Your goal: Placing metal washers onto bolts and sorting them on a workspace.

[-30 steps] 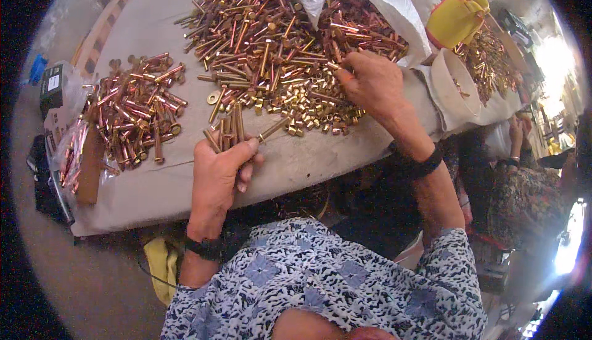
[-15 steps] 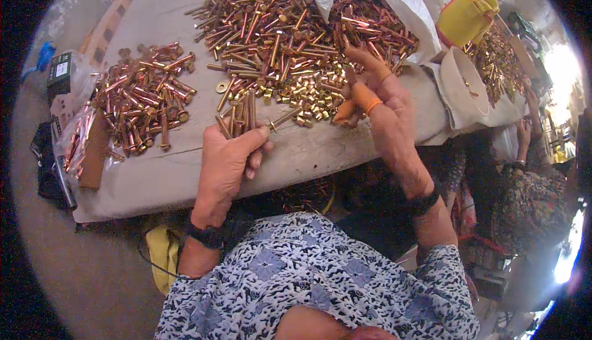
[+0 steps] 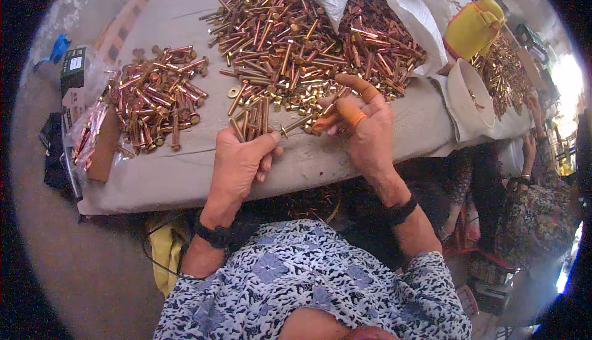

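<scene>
My left hand (image 3: 242, 162) is closed around several bolts (image 3: 256, 121), which stand up side by side out of the fist. Just past its thumb, a single bolt (image 3: 297, 125) slants over the table; whether the thumb touches it I cannot tell. Orange covers wrap some fingers of my right hand (image 3: 372, 131), which pinches a bolt (image 3: 336, 98) between thumb and fingers, partly hidden. Beneath and left of that hand lie small brass-coloured nuts or sleeves (image 3: 285, 98). Behind them spreads a large heap of bolts (image 3: 277, 25). One washer (image 3: 233, 92) lies at its left edge.
A smaller bolt pile (image 3: 157, 99) is at left, beside a plastic bag (image 3: 92, 130) and cardboard. White sacking (image 3: 413, 19) covers part of the big heap. To the right stand a yellow container (image 3: 475, 28) and a white tub (image 3: 472, 93). Another person's arm (image 3: 529, 155) shows far right.
My right hand has moved left and slightly down, closer to my left hand, carrying the bolt. My left hand keeps its bundle. The whole view has shifted a little.
</scene>
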A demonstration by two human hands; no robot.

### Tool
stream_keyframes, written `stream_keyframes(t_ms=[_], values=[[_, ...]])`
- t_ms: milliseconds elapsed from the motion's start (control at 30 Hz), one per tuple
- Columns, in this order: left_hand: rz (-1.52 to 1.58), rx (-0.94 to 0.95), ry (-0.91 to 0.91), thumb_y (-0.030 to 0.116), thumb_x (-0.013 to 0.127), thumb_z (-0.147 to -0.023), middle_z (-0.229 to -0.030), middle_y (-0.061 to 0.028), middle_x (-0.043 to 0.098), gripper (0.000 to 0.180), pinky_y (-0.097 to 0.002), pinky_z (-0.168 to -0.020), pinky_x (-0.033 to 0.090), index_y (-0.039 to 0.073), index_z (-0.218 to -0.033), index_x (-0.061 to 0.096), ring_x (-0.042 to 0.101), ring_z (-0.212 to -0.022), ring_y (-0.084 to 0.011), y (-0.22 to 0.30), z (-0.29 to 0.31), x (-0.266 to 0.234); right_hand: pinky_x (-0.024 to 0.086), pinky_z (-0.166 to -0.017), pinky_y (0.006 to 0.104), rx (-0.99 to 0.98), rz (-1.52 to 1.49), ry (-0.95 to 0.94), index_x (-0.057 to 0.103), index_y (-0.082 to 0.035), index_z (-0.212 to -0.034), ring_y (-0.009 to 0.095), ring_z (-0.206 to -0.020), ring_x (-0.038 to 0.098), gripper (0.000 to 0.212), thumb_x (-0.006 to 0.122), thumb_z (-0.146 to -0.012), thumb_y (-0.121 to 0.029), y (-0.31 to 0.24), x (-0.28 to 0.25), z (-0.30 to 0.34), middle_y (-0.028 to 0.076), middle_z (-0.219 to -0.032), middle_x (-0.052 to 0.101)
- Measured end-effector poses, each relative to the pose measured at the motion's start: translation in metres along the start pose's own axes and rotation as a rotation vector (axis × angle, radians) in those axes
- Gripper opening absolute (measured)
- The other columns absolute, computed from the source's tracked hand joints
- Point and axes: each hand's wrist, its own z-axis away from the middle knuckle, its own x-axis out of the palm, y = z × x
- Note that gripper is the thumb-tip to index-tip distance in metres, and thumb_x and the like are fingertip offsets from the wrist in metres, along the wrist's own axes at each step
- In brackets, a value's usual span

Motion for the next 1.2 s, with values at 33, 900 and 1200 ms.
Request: stream_keyframes(t_ms=[33,900,1200], values=[[0.001,0.004,-0.003,0.007,0.06,-0.075,-0.058,-0.0068,0.056,0.009,-0.0195,-0.03,0.032,0.0,-0.073,0.055,0.043,-0.037,-0.0052,-0.001,-0.001,0.0,0.045,-0.052,0.0231,-0.004,-0.004,-0.004,0.042,0.004,-0.112,0.02,-0.063,0.062,0.031,0.05,-0.084,-0.006,0.001,-0.001,0.0,0.015,-0.084,0.061],[-0.098,0.087,-0.124,0.017,0.063,-0.078,-0.058,-0.0034,0.056,0.017,-0.0184,-0.032,0.032,0.002,-0.075,0.057,0.044,-0.038,-0.0045,-0.01,0.004,0.001,0.045,-0.055,0.0254,-0.013,0.522,-0.295,0.059,-0.003,-0.083,0.01,-0.062,0.053,0.02,0.066,-0.075,-0.019,0.006,0.003,0.022,0.004,-0.069,0.059],[0.012,-0.025,-0.005,0.012,0.063,-0.075,-0.056,-0.003,0.055,0.012,-0.0186,-0.028,0.029,0.002,-0.072,0.057,0.042,-0.036,-0.0042,-0.003,0.007,0.001,0.04,-0.045,0.023,-0.254,0.664,-0.149,0.059,0.0,-0.088,0.008,-0.053,0.051,0.017,0.058,-0.082,-0.016,0.005,-0.008,0.019,0.001,-0.066,0.057]])
